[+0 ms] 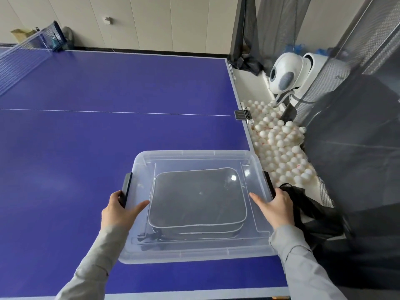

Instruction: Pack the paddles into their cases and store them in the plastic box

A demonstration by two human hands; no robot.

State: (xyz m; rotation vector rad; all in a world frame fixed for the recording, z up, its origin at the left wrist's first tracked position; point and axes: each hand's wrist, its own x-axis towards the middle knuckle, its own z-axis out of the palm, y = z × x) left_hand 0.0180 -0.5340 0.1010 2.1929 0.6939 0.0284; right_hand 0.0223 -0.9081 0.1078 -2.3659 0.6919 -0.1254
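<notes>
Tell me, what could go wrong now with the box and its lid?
1. The plastic box sits near the table's right edge; a hard push might slide it off toward the white balls.
2. The left hand and right hand are at the dark side latches; a finger could get pinched as one snaps.
3. If only one latch closes, the lid may pop up and let the black paddle case fall out when carried.
</notes>
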